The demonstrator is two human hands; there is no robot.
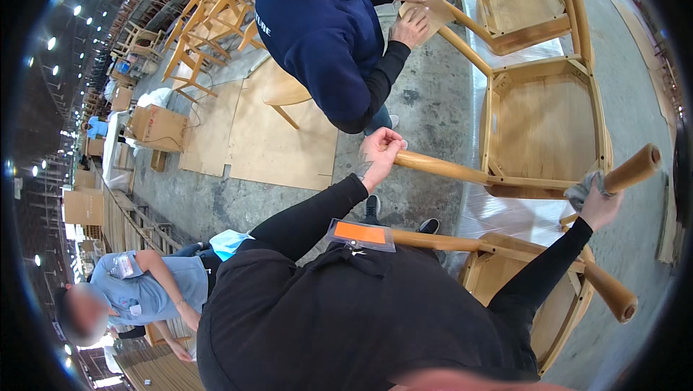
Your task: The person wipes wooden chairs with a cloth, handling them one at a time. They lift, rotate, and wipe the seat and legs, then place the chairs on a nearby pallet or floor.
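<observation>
From my remote seat, I see the upturned wooden chair point(545, 124) ahead, between both hands. My left hand point(382, 151) pinches a slim leg point(442, 167), its long axis running rightward to the frame; my right hand point(599, 207), nearer the seat, clasps a grey cloth point(580, 193) beside a thick post point(634, 168). Far left stands a cardboard box point(162, 129), contents hidden.

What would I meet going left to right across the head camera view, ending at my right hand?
Large cardboard box → light-blue face mask → your left hand → the wooden chair leg it holds → your right hand with a grey cloth.
</observation>
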